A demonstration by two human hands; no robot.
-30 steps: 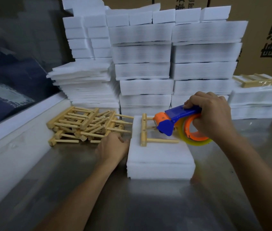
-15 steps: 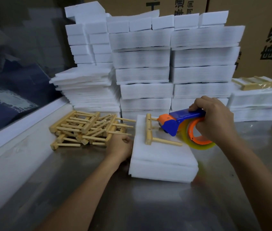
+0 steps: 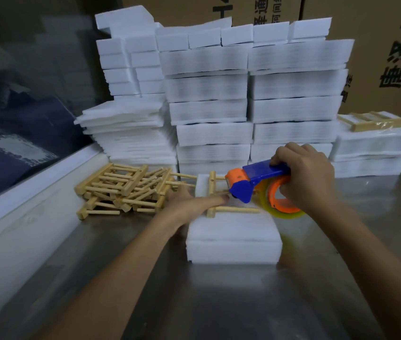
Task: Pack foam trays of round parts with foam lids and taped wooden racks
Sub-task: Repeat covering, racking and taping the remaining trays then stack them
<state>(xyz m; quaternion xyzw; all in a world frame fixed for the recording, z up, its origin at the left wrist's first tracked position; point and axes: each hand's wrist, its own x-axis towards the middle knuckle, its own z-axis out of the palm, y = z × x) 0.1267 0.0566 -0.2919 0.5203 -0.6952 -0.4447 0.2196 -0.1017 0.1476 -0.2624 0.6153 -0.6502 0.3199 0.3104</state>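
Observation:
A white foam tray with its lid [image 3: 233, 239] lies on the steel table in front of me. On top of it rests a wooden rack [image 3: 213, 192] with two dowel rungs. My left hand [image 3: 189, 204] lies across the rack's left bar, fingers stretched out flat, the fingertip reaching the nose of the tape dispenser. My right hand [image 3: 305, 177] grips the blue and orange tape dispenser [image 3: 256, 182], its nose down on the rack; the yellowish tape roll hangs under my palm.
A heap of loose wooden racks [image 3: 126, 187] lies left of the tray. Tall stacks of white foam [image 3: 251, 99] stand behind. At the right, a taped rack [image 3: 376, 121] tops a lower foam stack. Cardboard boxes form the back wall; a white ledge runs along the left.
My left hand has moved from the tray's left side up onto the wooden rack, fingers now stretched toward the dispenser's nose. The dispenser stays on the rack.

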